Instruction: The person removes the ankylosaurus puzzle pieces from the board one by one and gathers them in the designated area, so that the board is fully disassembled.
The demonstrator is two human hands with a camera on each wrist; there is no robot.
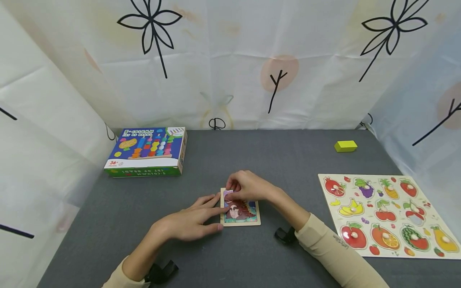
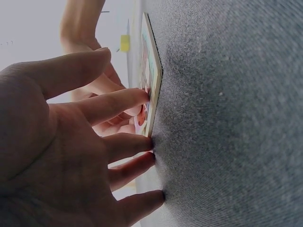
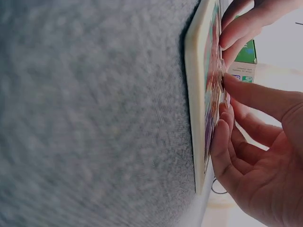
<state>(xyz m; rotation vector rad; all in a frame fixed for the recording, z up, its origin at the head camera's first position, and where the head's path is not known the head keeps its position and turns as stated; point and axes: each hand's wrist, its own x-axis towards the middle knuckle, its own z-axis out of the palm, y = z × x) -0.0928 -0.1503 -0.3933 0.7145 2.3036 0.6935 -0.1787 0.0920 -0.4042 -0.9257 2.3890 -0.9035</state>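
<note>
A small jigsaw puzzle (image 1: 240, 223) in a pale wooden frame lies on the grey table between both hands, its picture showing a reddish-brown figure with teal edges. My left hand (image 1: 191, 220) lies at its left side with spread, mostly straight fingers; the index fingertip rests on the picture and others touch the frame's edge and the cloth. Over the puzzle's upper left part, my right hand (image 1: 250, 187) pinches a thin puzzle piece (image 3: 222, 78) between thumb and fingers, close against the picture. The right hand's fingers hide part of that corner.
A boxed bead set (image 1: 144, 154) stands at the back left. To the right lies a fruit peg puzzle board (image 1: 367, 208), with a yellow block (image 1: 345, 146) behind it. White printed cloth (image 1: 237, 100) walls off the back and sides of the grey table (image 1: 273, 156).
</note>
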